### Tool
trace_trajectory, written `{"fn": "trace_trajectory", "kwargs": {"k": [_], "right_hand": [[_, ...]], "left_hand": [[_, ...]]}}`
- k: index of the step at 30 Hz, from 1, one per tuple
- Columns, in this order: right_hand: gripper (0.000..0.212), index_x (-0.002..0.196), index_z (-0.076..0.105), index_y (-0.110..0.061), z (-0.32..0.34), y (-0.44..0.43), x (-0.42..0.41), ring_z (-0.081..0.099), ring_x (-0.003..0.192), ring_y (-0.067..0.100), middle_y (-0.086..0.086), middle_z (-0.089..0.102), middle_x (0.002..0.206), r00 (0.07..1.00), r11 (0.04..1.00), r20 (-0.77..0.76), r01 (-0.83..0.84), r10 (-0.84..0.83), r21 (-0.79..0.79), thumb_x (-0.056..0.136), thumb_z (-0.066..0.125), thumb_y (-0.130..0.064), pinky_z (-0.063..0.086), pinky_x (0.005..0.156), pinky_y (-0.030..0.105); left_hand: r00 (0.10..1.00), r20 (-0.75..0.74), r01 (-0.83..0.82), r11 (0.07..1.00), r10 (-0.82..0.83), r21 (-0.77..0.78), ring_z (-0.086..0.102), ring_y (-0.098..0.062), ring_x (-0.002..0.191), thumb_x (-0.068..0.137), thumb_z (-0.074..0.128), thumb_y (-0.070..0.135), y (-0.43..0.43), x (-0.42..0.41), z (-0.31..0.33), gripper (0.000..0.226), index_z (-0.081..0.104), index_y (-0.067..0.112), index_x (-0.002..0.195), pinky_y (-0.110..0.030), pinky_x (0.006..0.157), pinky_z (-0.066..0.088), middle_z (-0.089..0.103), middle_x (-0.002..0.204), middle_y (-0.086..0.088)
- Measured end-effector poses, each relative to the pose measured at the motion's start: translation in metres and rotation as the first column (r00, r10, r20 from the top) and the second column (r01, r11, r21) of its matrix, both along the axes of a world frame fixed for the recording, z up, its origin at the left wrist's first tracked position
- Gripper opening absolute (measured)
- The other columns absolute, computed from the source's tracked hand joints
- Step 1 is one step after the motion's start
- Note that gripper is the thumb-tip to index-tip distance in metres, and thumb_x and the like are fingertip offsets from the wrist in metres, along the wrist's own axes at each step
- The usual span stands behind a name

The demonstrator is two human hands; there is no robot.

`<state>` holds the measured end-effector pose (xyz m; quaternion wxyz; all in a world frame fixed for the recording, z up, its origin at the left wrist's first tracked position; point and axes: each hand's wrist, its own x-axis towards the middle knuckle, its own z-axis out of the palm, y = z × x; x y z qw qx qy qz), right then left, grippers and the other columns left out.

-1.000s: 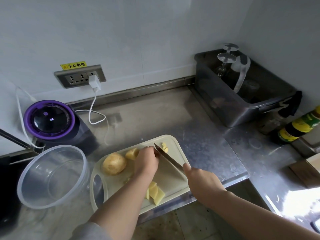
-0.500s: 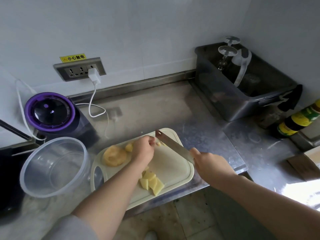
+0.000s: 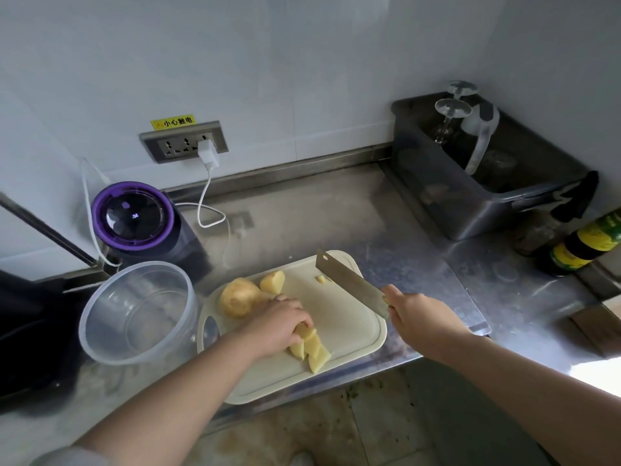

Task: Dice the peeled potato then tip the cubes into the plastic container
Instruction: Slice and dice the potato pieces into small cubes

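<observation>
A pale cutting board [image 3: 346,334] lies on the steel counter. At its far left sit a large piece of peeled potato [image 3: 237,297] and a smaller chunk [image 3: 273,281]. Near the board's front lies a pile of cut potato pieces [image 3: 312,348]. My left hand [image 3: 277,326] is curled over the top of that pile, its fingers gripping one piece. My right hand [image 3: 416,317] holds the handle of a cleaver [image 3: 349,282], whose blade is raised over the board's right side. A small scrap [image 3: 321,279] lies under the blade. The clear plastic container [image 3: 139,311] stands left of the board.
A purple-lidded appliance [image 3: 134,218] stands behind the container, its white cable running to a wall socket [image 3: 184,141]. A dark plastic tub [image 3: 477,183] with upturned glasses fills the back right corner. Bottles [image 3: 584,243] stand at the right. A dark sink [image 3: 23,334] is at the left.
My left hand moved from the far end of the board back to the pile of cut pieces near the front. The cleaver lifted off the board and swung right.
</observation>
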<state>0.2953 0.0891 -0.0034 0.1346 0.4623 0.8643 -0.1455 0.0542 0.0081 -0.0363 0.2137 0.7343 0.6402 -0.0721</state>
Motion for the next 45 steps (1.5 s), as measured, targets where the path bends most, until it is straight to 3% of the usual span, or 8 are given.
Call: {"fn": "trace_trajectory", "kwargs": {"k": [3,8,16,22,28,37,42,45], "right_hand": [[0.015,0.118,0.039,-0.018,0.003,-0.001,-0.002,0.052,0.059,0.019,-0.001,0.05,0.07,1.0,1.0,-0.002,-0.009,0.009,0.008,0.105,0.032,-0.018,0.037,0.048,0.026],[0.018,0.121,0.039,-0.018,0.004,-0.004,-0.002,0.062,0.07,0.028,0.005,0.06,0.082,1.0,1.0,-0.002,0.005,-0.005,0.002,0.104,0.032,-0.018,0.047,0.058,0.034],[0.015,0.117,0.038,-0.017,0.006,-0.005,0.0,0.047,0.056,0.019,-0.003,0.043,0.067,1.0,1.0,-0.026,0.009,-0.008,0.023,0.105,0.031,-0.021,0.031,0.045,0.026],[0.017,0.119,0.039,-0.017,0.013,-0.007,-0.002,0.05,0.059,0.019,0.001,0.052,0.076,1.0,1.0,-0.026,0.008,-0.008,0.016,0.105,0.03,-0.023,0.032,0.046,0.025],[0.022,0.126,0.038,-0.018,0.016,-0.009,-0.002,0.049,0.058,0.014,0.0,0.054,0.082,1.0,1.0,-0.019,0.007,-0.008,-0.012,0.106,0.031,-0.023,0.029,0.045,0.021],[0.02,0.124,0.038,-0.019,0.015,-0.009,-0.005,0.049,0.059,0.015,0.0,0.051,0.079,1.0,0.999,-0.015,0.013,-0.014,-0.031,0.105,0.029,-0.022,0.032,0.047,0.023],[0.014,0.115,0.039,-0.017,0.017,-0.006,-0.005,0.045,0.055,0.016,-0.002,0.044,0.067,0.999,0.999,-0.037,0.039,-0.04,-0.015,0.105,0.03,-0.022,0.032,0.046,0.026],[0.006,0.101,0.033,-0.018,0.02,-0.002,-0.003,0.043,0.054,0.018,-0.002,0.041,0.065,0.996,0.997,-0.045,0.082,-0.082,-0.007,0.104,0.031,-0.021,0.03,0.047,0.029]], "left_hand": [[1.0,0.003,0.015,0.999,-0.015,0.034,0.041,-0.017,0.12,0.091,0.059,0.027,-0.002,0.001,0.002,0.033,0.054,0.026,0.123,-0.03,0.101,0.035,0.051,0.13,0.007],[0.998,0.058,0.01,0.998,-0.014,0.067,0.049,-0.014,0.104,0.091,0.057,0.025,-0.01,0.004,0.002,0.022,0.054,0.025,0.113,-0.027,0.086,0.039,0.056,0.111,0.011],[0.875,0.367,-0.294,0.949,0.316,-0.115,0.058,0.0,0.086,0.09,0.064,0.018,-0.01,-0.008,0.017,0.019,0.065,0.02,0.108,-0.01,0.072,0.044,0.06,0.093,0.015],[0.978,0.189,-0.049,0.982,0.084,-0.18,0.057,-0.008,0.1,0.091,0.06,0.021,-0.018,0.0,0.015,0.019,0.071,0.018,0.106,-0.023,0.086,0.045,0.064,0.111,0.007],[0.993,0.105,0.057,0.991,-0.044,-0.125,0.053,-0.014,0.096,0.091,0.059,0.016,-0.02,0.004,0.006,0.033,0.057,0.02,0.124,-0.024,0.076,0.039,0.052,0.119,0.005],[0.987,-0.004,0.163,0.986,-0.163,-0.035,0.052,-0.016,0.104,0.09,0.06,0.031,-0.028,0.005,0.004,0.027,0.054,0.02,0.114,-0.024,0.076,0.034,0.057,0.117,0.005],[0.962,0.252,-0.101,0.994,0.106,-0.033,0.054,-0.007,0.086,0.085,0.065,0.03,-0.023,-0.009,0.011,0.013,0.06,0.025,0.095,-0.023,0.078,0.045,0.05,0.092,0.017],[0.952,0.22,-0.25,0.956,0.214,0.152,0.053,-0.008,0.084,0.087,0.065,0.031,0.004,-0.01,0.016,0.014,0.059,0.026,0.098,-0.024,0.073,0.045,0.047,0.092,0.019]]}}
